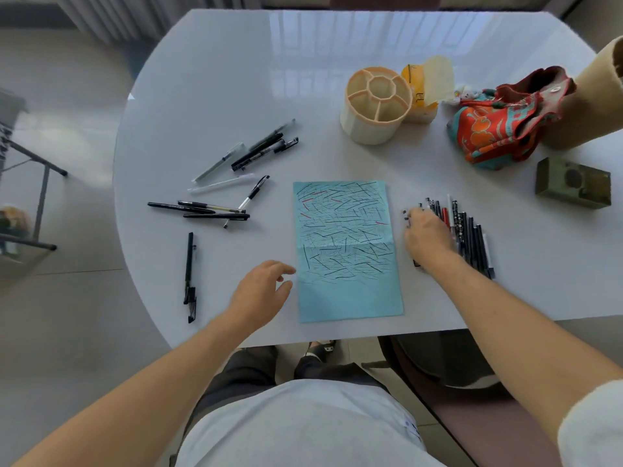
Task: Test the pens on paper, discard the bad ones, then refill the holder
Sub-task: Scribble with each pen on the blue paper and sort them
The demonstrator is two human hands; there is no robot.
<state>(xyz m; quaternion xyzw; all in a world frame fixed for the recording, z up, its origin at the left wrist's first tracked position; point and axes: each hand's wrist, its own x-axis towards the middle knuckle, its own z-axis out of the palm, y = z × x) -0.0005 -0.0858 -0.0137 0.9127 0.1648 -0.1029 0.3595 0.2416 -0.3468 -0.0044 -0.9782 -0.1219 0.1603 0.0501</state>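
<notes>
A light blue paper [347,251] covered in black and red test strokes lies in the middle of the white table [236,79]. My right hand [426,237] rests on a row of several pens [468,237] to the right of the paper, fingers curled over their left part. My left hand [266,288] hovers open at the paper's lower left edge, holding nothing. Scattered pens [215,210] lie to the left, with another cluster [263,150] farther back and a single black pen [189,274] near the table's left edge. The round cream pen holder [376,106] stands empty at the back.
A yellow cup with paper [424,92] stands behind the holder. A red patterned cloth [502,126], a tan cylinder [593,92] and a green box [573,185] occupy the right side. A chair [472,399] stands at my right.
</notes>
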